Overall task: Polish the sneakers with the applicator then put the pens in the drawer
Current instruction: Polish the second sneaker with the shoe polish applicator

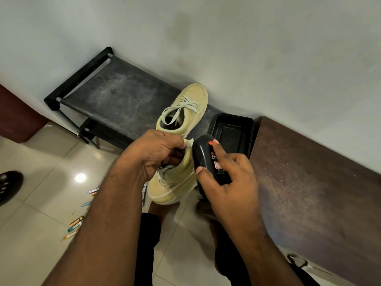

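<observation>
Two hands engaged. Right hand (226, 182) grips the black applicator (208, 155), laid against the heel side of the held sneaker (173, 182). Left hand (152, 153) pinches that sneaker's collar, toe pointing down toward the person. Second sneaker (185, 108) rests on the rack (115, 96) beyond. Pens (76, 226) lie on the floor, lower left.

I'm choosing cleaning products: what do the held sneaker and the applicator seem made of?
The held sneaker looks like pale yellow suede or matte fabric: a soft, dull surface with no shine. The applicator looks like glossy black hard plastic: smooth, reflective, with a printed label.
</observation>
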`<control>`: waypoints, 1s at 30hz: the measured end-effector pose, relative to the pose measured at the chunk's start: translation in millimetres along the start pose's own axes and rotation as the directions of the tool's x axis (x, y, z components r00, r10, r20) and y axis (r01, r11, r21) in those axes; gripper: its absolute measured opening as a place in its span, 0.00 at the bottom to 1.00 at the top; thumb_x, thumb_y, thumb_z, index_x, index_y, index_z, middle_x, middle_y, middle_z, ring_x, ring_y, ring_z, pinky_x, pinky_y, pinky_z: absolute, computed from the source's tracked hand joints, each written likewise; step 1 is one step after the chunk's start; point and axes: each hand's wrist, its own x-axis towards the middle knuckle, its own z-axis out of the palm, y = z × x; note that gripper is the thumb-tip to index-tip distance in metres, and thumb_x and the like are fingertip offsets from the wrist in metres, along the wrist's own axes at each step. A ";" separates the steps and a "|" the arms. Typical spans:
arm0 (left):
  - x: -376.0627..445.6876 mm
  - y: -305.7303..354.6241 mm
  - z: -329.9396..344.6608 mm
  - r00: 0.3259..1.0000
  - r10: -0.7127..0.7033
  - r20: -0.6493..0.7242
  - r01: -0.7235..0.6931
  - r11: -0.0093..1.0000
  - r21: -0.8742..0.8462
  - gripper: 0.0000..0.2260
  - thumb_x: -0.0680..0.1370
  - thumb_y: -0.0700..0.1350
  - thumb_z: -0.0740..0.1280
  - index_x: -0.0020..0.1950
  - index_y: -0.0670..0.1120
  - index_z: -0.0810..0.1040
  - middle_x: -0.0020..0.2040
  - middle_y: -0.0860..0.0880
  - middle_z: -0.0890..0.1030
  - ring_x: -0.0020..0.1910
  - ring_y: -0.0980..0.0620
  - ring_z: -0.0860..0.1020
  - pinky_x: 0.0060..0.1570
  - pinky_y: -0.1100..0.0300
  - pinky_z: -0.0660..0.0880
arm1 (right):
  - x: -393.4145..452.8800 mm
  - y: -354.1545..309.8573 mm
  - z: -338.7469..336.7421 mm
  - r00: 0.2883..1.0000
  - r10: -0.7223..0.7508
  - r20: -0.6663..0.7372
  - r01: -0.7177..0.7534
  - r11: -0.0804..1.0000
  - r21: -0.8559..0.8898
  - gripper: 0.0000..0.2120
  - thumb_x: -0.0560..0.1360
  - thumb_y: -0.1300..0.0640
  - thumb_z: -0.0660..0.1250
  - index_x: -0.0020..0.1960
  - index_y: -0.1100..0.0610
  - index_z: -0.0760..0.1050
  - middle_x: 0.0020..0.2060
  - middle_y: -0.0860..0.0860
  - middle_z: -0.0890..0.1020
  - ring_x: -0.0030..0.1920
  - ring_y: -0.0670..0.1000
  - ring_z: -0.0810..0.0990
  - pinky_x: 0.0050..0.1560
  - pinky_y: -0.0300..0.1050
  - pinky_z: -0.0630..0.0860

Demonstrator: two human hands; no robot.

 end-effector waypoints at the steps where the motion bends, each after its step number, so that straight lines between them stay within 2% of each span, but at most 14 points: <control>1: 0.1 -0.4 0.5 1.000 0.007 0.007 -0.007 1.000 0.018 0.03 0.74 0.33 0.67 0.41 0.36 0.80 0.34 0.41 0.80 0.28 0.50 0.78 0.28 0.63 0.77 | 4.2 -0.8 0.7 1.000 0.005 -0.007 -0.005 1.000 0.009 0.28 0.70 0.48 0.72 0.69 0.43 0.71 0.46 0.41 0.71 0.49 0.39 0.74 0.45 0.37 0.79; 6: -0.3 -2.7 4.7 0.999 0.022 0.036 -0.024 0.997 0.073 0.04 0.74 0.34 0.67 0.40 0.36 0.80 0.37 0.39 0.80 0.35 0.45 0.78 0.36 0.59 0.78 | 30.7 -5.0 5.3 0.998 0.029 -0.058 -0.026 0.999 0.041 0.28 0.70 0.49 0.71 0.70 0.44 0.70 0.48 0.43 0.72 0.50 0.36 0.73 0.50 0.35 0.77; 10: 1.4 -2.9 6.0 0.999 0.020 -0.040 -0.019 1.000 0.019 0.04 0.73 0.33 0.67 0.38 0.37 0.80 0.34 0.41 0.79 0.29 0.49 0.78 0.28 0.63 0.77 | 22.6 -2.7 1.1 0.999 0.030 0.021 -0.028 0.998 -0.054 0.30 0.70 0.46 0.71 0.71 0.42 0.68 0.47 0.43 0.71 0.50 0.37 0.72 0.46 0.30 0.73; 14: 5.1 -3.1 4.5 0.996 0.023 -0.083 -0.023 1.000 0.001 0.06 0.73 0.32 0.68 0.36 0.39 0.79 0.31 0.44 0.79 0.26 0.52 0.76 0.25 0.66 0.74 | 10.7 -1.1 -1.5 0.997 0.038 0.070 -0.029 0.992 -0.122 0.32 0.69 0.42 0.70 0.71 0.42 0.67 0.47 0.42 0.70 0.48 0.43 0.74 0.48 0.46 0.80; 17: 4.8 -4.8 6.7 0.999 0.025 -0.027 -0.024 0.999 0.033 0.07 0.73 0.33 0.68 0.35 0.39 0.79 0.32 0.43 0.78 0.28 0.51 0.75 0.26 0.65 0.75 | 20.0 -2.9 3.1 0.999 0.030 0.021 -0.028 0.992 -0.121 0.31 0.70 0.43 0.70 0.71 0.42 0.68 0.48 0.43 0.70 0.48 0.42 0.74 0.50 0.47 0.79; 21: 4.8 -8.3 9.9 1.000 0.028 -0.004 -0.028 0.994 0.107 0.06 0.74 0.35 0.68 0.37 0.38 0.79 0.33 0.42 0.78 0.30 0.50 0.76 0.31 0.62 0.75 | 37.5 -4.1 10.2 1.000 0.020 -0.023 -0.023 0.991 -0.132 0.31 0.71 0.42 0.69 0.72 0.43 0.67 0.50 0.44 0.71 0.54 0.45 0.73 0.54 0.48 0.78; 23: 6.4 -8.7 8.2 0.998 0.031 -0.050 -0.025 0.991 0.128 0.04 0.73 0.37 0.69 0.38 0.38 0.80 0.35 0.42 0.78 0.32 0.49 0.76 0.34 0.61 0.75 | 33.4 -3.3 10.0 1.000 0.026 0.013 -0.023 0.988 -0.156 0.31 0.71 0.41 0.68 0.73 0.43 0.65 0.51 0.44 0.70 0.56 0.46 0.73 0.56 0.48 0.77; 25: 8.1 -8.1 4.4 0.995 0.034 -0.096 -0.021 0.990 0.142 0.04 0.72 0.37 0.70 0.37 0.40 0.80 0.34 0.43 0.79 0.32 0.50 0.75 0.33 0.61 0.74 | 21.1 -1.9 6.7 0.998 0.013 0.069 0.000 0.983 -0.183 0.32 0.71 0.41 0.68 0.73 0.42 0.63 0.52 0.45 0.70 0.57 0.46 0.72 0.57 0.48 0.76; 30: 8.1 -3.4 -4.1 0.995 0.018 -0.101 -0.003 0.988 0.152 0.04 0.72 0.35 0.69 0.36 0.38 0.80 0.33 0.43 0.79 0.30 0.51 0.75 0.29 0.63 0.74 | -7.2 6.1 -10.4 0.976 -0.065 0.208 0.131 0.939 -0.318 0.33 0.71 0.40 0.67 0.74 0.40 0.61 0.58 0.47 0.72 0.59 0.49 0.71 0.58 0.48 0.75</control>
